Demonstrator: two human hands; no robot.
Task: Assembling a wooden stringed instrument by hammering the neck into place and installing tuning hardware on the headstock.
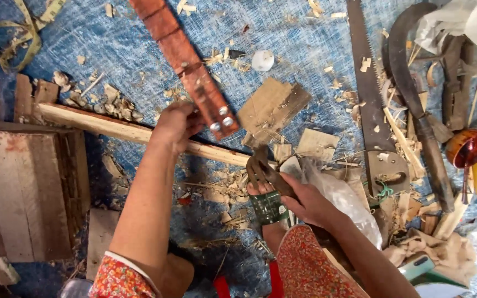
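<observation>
Both hands grip: left hand wooden stick, right hand blade.

view: single head camera, worn by the person
facing: steeply down over both arms onto the blue mat on the floor
nearness: close, arm's reach
forward: 12 o'clock
</observation>
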